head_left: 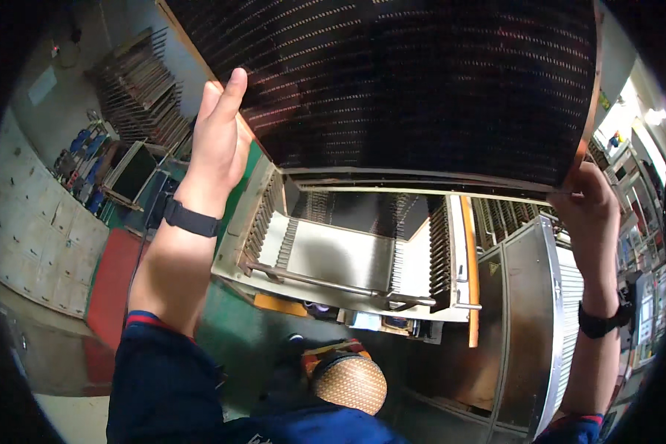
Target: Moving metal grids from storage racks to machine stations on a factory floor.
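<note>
A large dark panel (pixel 422 96) with rows of small pale marks and a thin frame fills the upper middle, tilted in front of me. At its lower left edge is my left hand (pixel 222 137), thumb pointing up and palm against the frame; some of the fingers are hidden. My right hand (pixel 592 194) is closed around the panel's lower right corner. Below the panel stands a white slotted rack (pixel 340 248) with comb-like rows of slots along both sides and a metal bar across its front. The panel's lower edge lies over the rack's far side in view.
Metal cabinets with a slatted side (pixel 510 311) stand to the right of the rack. Grey lockers (pixel 44 222) and a red box-like block (pixel 116 277) are at left, with stacked racks (pixel 140 85) behind. A tan, check-patterned dome (pixel 351 382) sits low in front of me.
</note>
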Available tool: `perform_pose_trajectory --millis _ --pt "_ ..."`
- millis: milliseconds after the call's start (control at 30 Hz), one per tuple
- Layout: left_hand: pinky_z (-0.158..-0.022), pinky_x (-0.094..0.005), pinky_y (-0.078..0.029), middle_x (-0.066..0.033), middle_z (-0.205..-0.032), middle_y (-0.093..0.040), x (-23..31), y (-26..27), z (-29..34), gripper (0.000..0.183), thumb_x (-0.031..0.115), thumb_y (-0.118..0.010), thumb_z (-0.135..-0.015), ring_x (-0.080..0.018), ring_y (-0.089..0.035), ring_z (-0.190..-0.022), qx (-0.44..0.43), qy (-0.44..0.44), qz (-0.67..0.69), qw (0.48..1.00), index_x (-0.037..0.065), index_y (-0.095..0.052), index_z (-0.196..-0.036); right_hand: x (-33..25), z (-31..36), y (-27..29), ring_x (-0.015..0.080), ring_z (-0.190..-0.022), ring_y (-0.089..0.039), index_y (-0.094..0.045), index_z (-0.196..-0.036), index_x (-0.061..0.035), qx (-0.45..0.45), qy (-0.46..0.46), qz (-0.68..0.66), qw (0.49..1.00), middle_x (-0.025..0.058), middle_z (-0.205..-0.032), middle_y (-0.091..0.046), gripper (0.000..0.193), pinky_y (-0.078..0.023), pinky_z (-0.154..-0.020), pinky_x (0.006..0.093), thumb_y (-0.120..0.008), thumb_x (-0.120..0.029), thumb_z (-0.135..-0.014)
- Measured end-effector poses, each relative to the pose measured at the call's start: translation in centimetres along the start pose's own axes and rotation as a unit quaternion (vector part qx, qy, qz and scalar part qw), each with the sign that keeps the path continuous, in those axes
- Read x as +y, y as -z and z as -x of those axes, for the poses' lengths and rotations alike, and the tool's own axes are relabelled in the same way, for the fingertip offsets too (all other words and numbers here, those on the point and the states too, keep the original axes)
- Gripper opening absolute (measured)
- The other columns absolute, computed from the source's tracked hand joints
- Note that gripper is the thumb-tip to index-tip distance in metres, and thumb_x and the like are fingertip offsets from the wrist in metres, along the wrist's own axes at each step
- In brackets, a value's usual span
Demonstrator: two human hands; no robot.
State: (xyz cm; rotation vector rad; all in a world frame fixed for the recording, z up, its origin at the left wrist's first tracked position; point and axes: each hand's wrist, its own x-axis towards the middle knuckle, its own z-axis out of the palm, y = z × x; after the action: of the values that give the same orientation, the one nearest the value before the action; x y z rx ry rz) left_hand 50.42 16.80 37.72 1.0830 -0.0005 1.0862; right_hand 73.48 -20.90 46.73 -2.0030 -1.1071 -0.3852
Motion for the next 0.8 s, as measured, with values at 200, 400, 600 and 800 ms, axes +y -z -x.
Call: perform_pose_trajectory --millis 200,400,600,800 --pt "-0.108 -0.0505 -0.046 -0.0118 -0.131 -0.056 -4.0 3.9 -2.5 0.028 0.023 -0.054 -0.106 -0.0277 -0.057 -0.124 0.011 -0.061 -0.043 0.997 0.008 -0.046 -0.128 5.5 0.3 -7.1 0.0049 -0.079 -0.057 -0.065 -0.104 -0.0015 -0.02 -0.06 -0.088 0.994 -0.0027 -0.088 -0.064 0.019 -0.047 -0.074 0.0211 -0.069 0.006 -0.087" --pt "-0.099 -0.0375 -0.05 -0.0011 -0.1 -0.052 -6.1 5.8 -4.0 0.023 0.021 -0.064 -0.101 -0.0096 -0.054 -0.097 0.005 -0.054 -0.059 0.997 0.013 -0.043 -0.096 9.0 0.3 -13.2 0.0065 -0.08 -0.059 -0.066 -0.105 -0.0016 -0.033 -0.066 -0.088 0.993 -0.0015 -0.089 -0.066 0.017 -0.049 -0.075 0.0226 -0.072 0.0 -0.089" --pt "-0.091 -0.0315 -0.049 0.0008 -0.097 -0.049 -7.7 6.1 -4.6 0.022 0.021 -0.065 -0.101 -0.0083 -0.052 -0.094 0.023 -0.058 -0.087 0.994 0.012 -0.045 -0.098 12.7 0.6 -16.2 0.0057 -0.082 -0.058 -0.066 -0.106 0.0001 -0.029 -0.085 -0.13 0.987 0.0001 -0.09 -0.067 0.017 -0.05 -0.076 0.0236 -0.07 0.001 -0.09" --pt "-0.088 -0.0332 -0.053 -0.0053 -0.107 -0.059 -7.4 7.6 -3.6 0.022 0.029 -0.059 -0.104 -0.0153 -0.06 -0.102 0.039 -0.05 -0.174 0.983 0.011 -0.048 -0.097 12.8 0.7 -18.7 0.0098 -0.084 -0.063 -0.062 -0.112 -0.0008 -0.042 -0.092 -0.07 0.992 0.0058 -0.091 -0.068 0.025 -0.052 -0.078 0.0276 -0.073 -0.006 -0.09"
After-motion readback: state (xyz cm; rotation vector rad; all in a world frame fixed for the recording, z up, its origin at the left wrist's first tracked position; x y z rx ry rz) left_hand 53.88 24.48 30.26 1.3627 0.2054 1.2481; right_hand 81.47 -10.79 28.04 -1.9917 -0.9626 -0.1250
